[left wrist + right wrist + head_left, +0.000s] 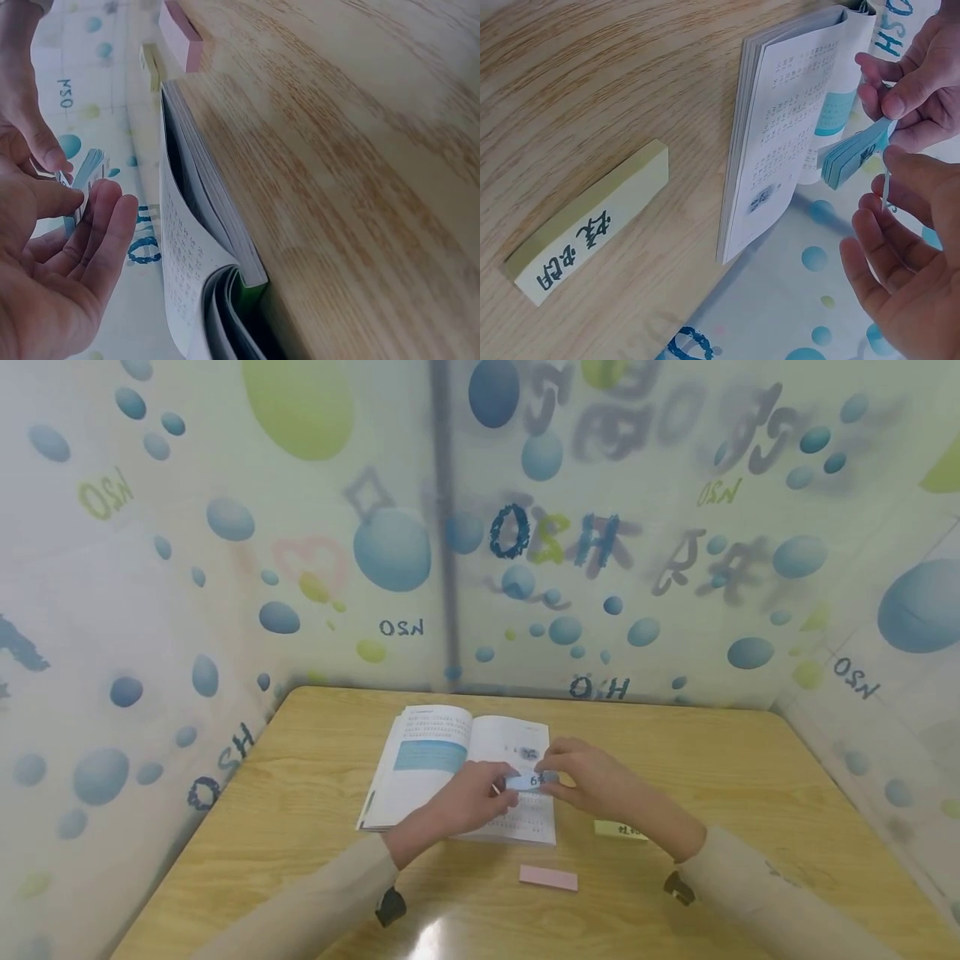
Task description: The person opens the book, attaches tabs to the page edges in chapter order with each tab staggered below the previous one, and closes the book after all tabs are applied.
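Observation:
Between both hands, above the right page of an open book (431, 797), is a small blue sticky note pad (847, 159) with handwriting on it. My left hand (474, 795) pinches one end of the pad between thumb and fingers. The pad's sheets fan apart at the other end, as the right wrist view shows. My right hand (588, 774) pinches a single thin blue sheet (886, 191) beside the pad. Whether that sheet is still joined to the pad is hidden by the fingers.
A pink sticky note pad (548, 877) lies on the wooden table (315, 877) in front of the book. A yellow sticky note pad (592, 225) with handwriting lies right of the book, partly under my right forearm in the head view. Patterned curtain walls (637, 527) surround the table.

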The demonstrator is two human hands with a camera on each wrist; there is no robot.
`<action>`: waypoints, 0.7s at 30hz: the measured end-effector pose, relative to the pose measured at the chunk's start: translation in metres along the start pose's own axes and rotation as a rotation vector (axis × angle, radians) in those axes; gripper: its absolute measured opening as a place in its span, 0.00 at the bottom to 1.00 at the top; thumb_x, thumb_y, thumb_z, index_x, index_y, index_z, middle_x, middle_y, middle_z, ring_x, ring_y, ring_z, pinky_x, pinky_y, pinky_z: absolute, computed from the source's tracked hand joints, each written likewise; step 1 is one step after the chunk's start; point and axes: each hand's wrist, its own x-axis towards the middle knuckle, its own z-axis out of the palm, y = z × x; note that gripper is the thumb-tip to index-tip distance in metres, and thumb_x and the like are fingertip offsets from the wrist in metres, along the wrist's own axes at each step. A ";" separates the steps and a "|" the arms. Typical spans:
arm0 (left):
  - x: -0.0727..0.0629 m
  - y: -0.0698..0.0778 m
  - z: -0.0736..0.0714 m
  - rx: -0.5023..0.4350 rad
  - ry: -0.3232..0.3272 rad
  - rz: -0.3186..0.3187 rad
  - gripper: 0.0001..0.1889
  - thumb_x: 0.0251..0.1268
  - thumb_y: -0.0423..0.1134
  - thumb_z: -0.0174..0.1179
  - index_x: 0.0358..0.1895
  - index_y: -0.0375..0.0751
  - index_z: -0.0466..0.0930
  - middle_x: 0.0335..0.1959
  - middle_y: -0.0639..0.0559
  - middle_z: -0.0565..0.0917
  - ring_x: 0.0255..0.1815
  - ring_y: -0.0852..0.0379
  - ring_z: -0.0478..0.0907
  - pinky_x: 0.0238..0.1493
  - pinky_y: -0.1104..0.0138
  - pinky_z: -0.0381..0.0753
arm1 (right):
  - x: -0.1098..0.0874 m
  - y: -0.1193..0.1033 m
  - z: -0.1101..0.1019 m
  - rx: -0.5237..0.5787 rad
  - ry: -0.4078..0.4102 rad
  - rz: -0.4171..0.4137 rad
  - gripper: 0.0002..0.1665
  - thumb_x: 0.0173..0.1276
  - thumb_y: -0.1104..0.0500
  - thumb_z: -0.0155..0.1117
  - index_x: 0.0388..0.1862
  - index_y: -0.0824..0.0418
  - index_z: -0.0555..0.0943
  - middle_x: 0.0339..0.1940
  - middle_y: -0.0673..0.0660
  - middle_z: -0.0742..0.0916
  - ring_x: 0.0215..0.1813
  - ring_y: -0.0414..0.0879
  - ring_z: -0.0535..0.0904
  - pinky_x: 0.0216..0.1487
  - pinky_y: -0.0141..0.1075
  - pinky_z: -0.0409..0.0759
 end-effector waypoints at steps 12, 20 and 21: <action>-0.001 0.002 0.002 0.077 0.010 0.016 0.12 0.73 0.36 0.63 0.56 0.38 0.83 0.32 0.60 0.82 0.29 0.64 0.79 0.29 0.69 0.79 | 0.002 0.004 0.005 0.098 -0.033 0.035 0.07 0.68 0.60 0.73 0.43 0.56 0.85 0.37 0.46 0.82 0.39 0.41 0.78 0.40 0.36 0.81; -0.002 0.004 0.001 0.146 0.025 0.015 0.12 0.72 0.36 0.63 0.54 0.38 0.83 0.35 0.58 0.84 0.31 0.65 0.78 0.32 0.70 0.79 | 0.000 0.018 0.022 0.539 -0.111 0.247 0.11 0.77 0.57 0.62 0.36 0.62 0.85 0.24 0.48 0.82 0.26 0.42 0.74 0.28 0.33 0.75; -0.002 0.004 0.001 0.151 0.025 0.016 0.11 0.72 0.36 0.63 0.53 0.38 0.83 0.35 0.57 0.84 0.31 0.65 0.77 0.32 0.70 0.79 | -0.001 0.018 0.024 0.580 -0.116 0.268 0.13 0.77 0.57 0.62 0.36 0.64 0.85 0.22 0.49 0.81 0.24 0.42 0.73 0.27 0.32 0.73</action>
